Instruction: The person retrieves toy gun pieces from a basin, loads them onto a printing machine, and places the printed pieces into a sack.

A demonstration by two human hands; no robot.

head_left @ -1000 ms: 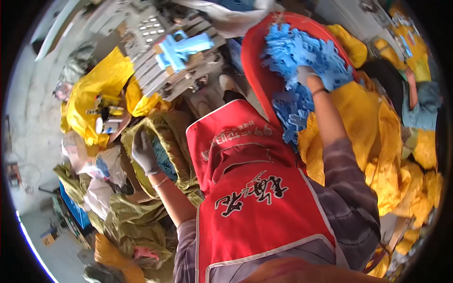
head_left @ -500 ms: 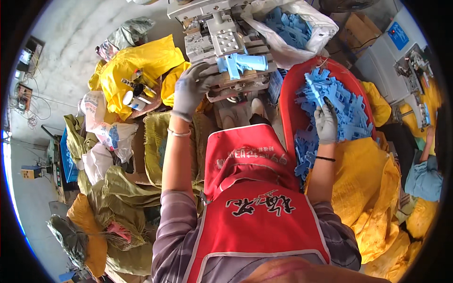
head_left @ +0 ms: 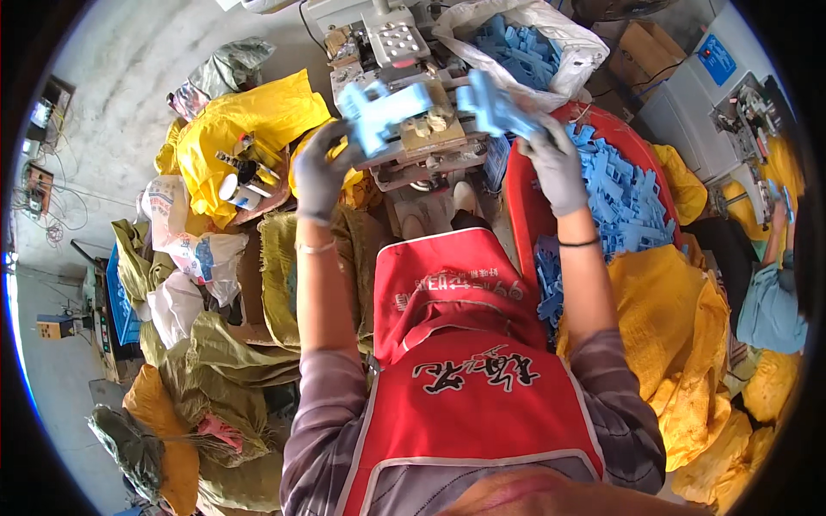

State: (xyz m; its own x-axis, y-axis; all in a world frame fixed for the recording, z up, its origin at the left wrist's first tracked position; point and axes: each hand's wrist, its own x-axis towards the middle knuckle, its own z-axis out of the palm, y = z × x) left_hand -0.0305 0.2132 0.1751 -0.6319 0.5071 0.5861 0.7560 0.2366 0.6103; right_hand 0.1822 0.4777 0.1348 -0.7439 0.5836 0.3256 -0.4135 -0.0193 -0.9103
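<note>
My left hand, in a grey glove, is closed on a light-blue plastic toy pistol at the left side of the machine's work plate. Gloved like it, my right hand grips a second light-blue toy pistol, tilted, at the plate's right. Both pistols are smeared by motion. Between them shows the small tan-coloured holding block of the grey machine, with no pistol on it. Right of my legs, a red tub is heaped with more blue toy pieces.
Behind the tub stands a white sack of blue parts. Yellow sacks lie beside my right arm. To my left are a yellow cloth, a white jar and an olive woven sack. Another person's sleeve shows far right.
My left hand has lifted the pistol off the block and leftward. My right hand has come from the tub toward the machine, bringing another pistol.
</note>
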